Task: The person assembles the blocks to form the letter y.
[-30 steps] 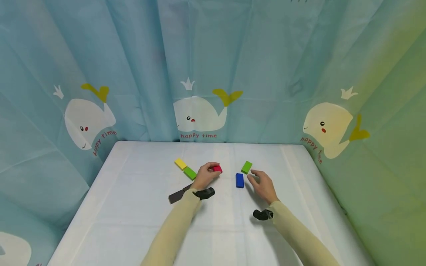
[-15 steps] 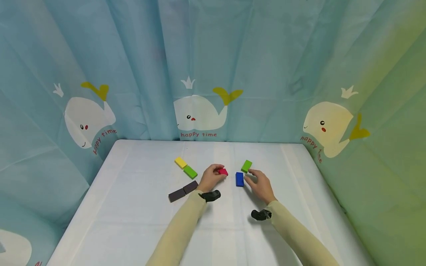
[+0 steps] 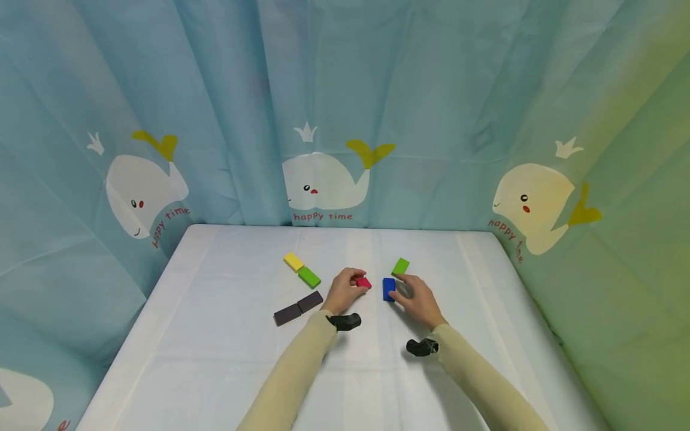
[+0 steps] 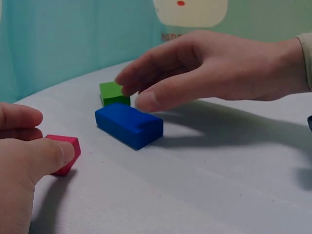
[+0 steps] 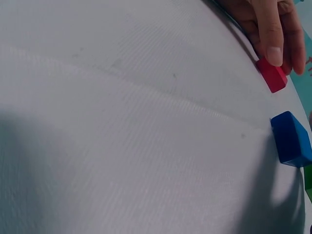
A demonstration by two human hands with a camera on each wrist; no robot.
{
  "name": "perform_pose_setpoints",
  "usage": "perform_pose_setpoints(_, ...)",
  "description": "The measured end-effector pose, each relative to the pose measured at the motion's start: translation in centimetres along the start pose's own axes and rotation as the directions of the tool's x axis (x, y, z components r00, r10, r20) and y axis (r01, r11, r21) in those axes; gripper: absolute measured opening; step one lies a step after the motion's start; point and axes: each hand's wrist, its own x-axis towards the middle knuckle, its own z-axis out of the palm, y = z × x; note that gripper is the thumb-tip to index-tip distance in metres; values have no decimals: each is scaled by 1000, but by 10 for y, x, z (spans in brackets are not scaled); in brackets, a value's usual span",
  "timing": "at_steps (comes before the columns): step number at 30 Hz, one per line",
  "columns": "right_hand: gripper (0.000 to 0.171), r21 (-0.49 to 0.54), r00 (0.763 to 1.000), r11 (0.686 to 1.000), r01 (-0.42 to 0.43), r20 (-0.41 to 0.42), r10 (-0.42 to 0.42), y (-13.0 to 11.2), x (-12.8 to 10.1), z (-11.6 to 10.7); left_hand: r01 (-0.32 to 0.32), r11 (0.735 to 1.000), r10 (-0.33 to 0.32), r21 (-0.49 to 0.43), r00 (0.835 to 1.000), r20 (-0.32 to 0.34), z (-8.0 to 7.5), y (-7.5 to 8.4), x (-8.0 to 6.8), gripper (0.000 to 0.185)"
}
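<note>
My left hand (image 3: 343, 291) pinches a small red block (image 4: 61, 152) between thumb and fingers, just left of the blue block. The blue block (image 3: 389, 290) lies on the white table. My right hand (image 3: 420, 301) hovers at its right side, fingers loosely bent and thumb tip close over the blue block's edge, with a gap between thumb and fingers. Behind the blue block lies a green block (image 3: 401, 267), which the right fingertips overlap in the left wrist view. In the right wrist view the red block and left fingers show at the upper right.
To the left, a yellow block (image 3: 293, 262) and another green block (image 3: 309, 277) lie end to end. Nearer, two dark blocks (image 3: 287, 315) form a slanted row. A blue curtain (image 3: 237, 120) with printed whales stands behind the table (image 3: 205, 383).
My left hand has carried the red block rightward and slightly nearer. My right hand has moved left, from beside the blue block to its edge. The other blocks stay put.
</note>
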Motion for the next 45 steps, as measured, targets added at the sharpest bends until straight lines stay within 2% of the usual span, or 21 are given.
perform_pose_setpoints(6, 60, -53, 998, 998, 45, 53, -43, 4, -1, 2, -14, 1000, 14, 11, 1000, -13, 2, 4, -3, 36)
perform_pose_setpoints(13, 62, -40, 989, 994, 99, 115, -94, 7, 2, 0, -108, 994, 109, 32, 993, -51, 4, 3, -4, 33)
perform_pose_setpoints(17, 61, -11, 983, 992, 127, 139, -124, 9, 7, -1, -63, 998, 64, 24, 997, -34, 4, 4, -4, 35)
perform_pose_setpoints(21, 56, -9, 983, 993, 122, 141, -119, 12, 11, 2, -31, 999, 31, 36, 999, -16, 3, 5, -4, 35)
perform_pose_setpoints(26, 49, -16, 993, 997, 72, 91, -70, 9, 17, 6, -29, 998, 29, 56, 999, -13, 3, 5, -5, 35)
perform_pose_setpoints(32, 50, -36, 999, 999, 6, 41, -4, 5, 24, 11, -33, 998, 34, 53, 999, -11, 4, 5, -6, 34)
perform_pose_setpoints(40, 50, -69, 997, 997, 40, 70, -36, 9, 35, 14, -13, 996, 16, 90, 999, -33, 5, 5, -5, 33)
perform_pose_setpoints(45, 51, -88, 999, 996, 18, 32, -15, 5, 36, 17, -13, 995, 17, 96, 999, -37, 5, 7, -7, 33)
